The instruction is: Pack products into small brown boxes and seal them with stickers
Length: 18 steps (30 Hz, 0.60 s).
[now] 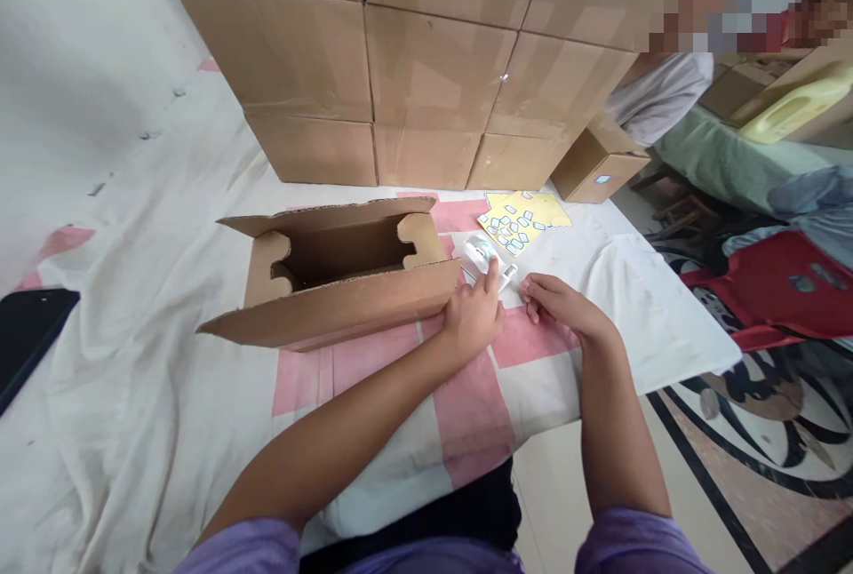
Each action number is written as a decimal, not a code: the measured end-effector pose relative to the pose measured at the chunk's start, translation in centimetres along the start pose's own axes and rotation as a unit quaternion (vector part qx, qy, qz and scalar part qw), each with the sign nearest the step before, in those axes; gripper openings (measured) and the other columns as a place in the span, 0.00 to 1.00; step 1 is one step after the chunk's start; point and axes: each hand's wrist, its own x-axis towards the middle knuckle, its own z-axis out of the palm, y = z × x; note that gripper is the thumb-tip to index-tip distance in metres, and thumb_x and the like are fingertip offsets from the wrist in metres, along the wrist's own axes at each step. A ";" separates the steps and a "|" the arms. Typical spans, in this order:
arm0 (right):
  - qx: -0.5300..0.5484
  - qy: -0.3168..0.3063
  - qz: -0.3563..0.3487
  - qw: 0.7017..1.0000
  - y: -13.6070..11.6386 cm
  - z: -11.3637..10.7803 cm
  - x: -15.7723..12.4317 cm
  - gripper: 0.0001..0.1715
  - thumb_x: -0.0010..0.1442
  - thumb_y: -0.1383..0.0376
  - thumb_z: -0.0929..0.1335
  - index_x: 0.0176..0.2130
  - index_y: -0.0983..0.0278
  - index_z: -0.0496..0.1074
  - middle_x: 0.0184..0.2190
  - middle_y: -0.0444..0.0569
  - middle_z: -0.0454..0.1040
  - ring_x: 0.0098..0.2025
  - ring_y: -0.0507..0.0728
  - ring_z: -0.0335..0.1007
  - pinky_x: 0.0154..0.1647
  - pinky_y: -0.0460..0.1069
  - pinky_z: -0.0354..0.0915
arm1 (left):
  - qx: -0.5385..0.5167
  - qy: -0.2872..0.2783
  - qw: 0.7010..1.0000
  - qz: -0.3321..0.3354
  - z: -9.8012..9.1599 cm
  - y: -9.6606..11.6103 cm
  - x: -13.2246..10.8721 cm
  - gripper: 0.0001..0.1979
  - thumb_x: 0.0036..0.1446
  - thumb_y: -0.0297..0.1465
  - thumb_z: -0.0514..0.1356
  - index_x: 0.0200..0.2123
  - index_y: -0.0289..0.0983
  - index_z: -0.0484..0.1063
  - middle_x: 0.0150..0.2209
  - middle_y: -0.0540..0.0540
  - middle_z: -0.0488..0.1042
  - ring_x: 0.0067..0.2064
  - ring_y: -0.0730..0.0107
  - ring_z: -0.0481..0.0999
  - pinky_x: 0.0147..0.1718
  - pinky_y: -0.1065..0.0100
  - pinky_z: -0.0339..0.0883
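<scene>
A white tape dispenser (481,256) with a roll in it lies on the cloth, just right of an open cardboard box (360,303). My left hand (474,316) is closed on the dispenser's near side, its index finger stretched along it. Just to the right, my right hand (558,300) pinches what looks like the end of clear tape near the dispenser's front edge; the tape itself barely shows. The box stands with its two long flaps up and spread, and its notched short flaps also show.
Stacked cardboard boxes (433,67) form a wall behind. Yellow sticker sheets (516,223) lie beyond the dispenser, near a small closed box (600,161). A black phone (33,334) is at far left. A red chair (786,290) and another person's sleeve (666,94) appear at right.
</scene>
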 end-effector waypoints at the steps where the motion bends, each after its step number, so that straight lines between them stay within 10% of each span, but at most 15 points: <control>1: 0.000 -0.003 0.000 1.000 0.0 -0.1 0.0 0.21 0.67 0.48 0.63 0.31 0.61 0.64 0.19 0.44 0.72 0.22 0.51 0.64 0.22 0.46 0.54 | 0.003 -0.002 1.000 -0.001 0.0 0.0 0.0 0.38 0.64 0.34 0.53 0.73 0.34 0.40 0.49 0.41 0.77 0.43 0.57 0.78 0.36 0.62 0.68; 18: 0.020 -0.022 -0.019 0.999 1.1 -0.4 0.4 0.21 0.68 0.48 0.63 0.31 0.60 0.61 0.19 0.43 0.73 0.16 0.49 0.55 0.17 0.45 0.51 | -0.026 -0.001 1.000 -0.007 -0.6 -0.5 0.3 0.38 0.65 0.31 0.51 0.73 0.36 0.38 0.50 0.40 0.78 0.38 0.60 0.79 0.34 0.63 0.65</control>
